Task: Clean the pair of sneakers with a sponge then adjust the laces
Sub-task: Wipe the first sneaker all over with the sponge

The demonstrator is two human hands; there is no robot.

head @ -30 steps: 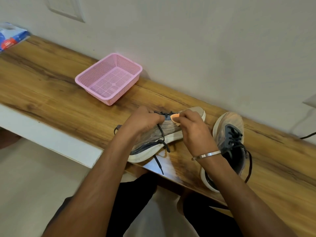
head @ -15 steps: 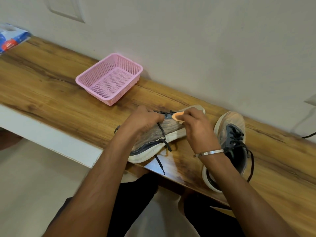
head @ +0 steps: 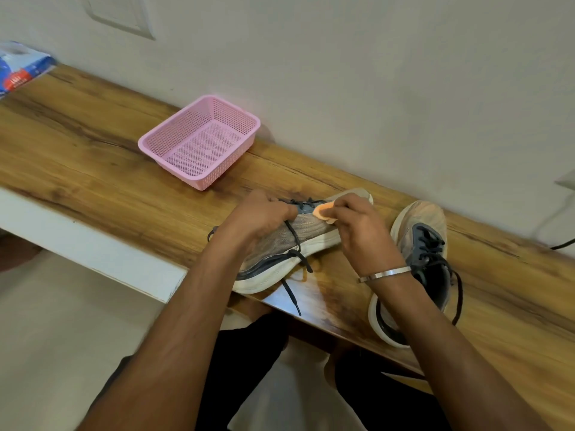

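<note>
Wooden table (head: 93,157) runs along a pale wall. Grey sneaker (head: 289,244) lies on its side at the table's near edge, white sole toward the person, toe pointing away toward the wall. Left hand (head: 258,216) curled over the sneaker's upper near the lace area, gripping it. Right hand (head: 357,231) pinches an orange sponge (head: 323,210) between thumb and fingertips; the sponge touches the sneaker's upper just beside the top eyelets. Dark laces (head: 294,244) hang loose down the side of this sneaker, one end trailing past the sole over the table edge. Metal bangle (head: 384,274) on the right wrist. Second sneaker (head: 426,244) stands upright just right of the grey sneaker, sole down, partly behind the right forearm. Pink mesh basket (head: 174,135) sits left of the grey sneaker and farther back, apart from it. Blue-and-red packet (head: 18,70) far left of the basket, at the table's end.
</note>
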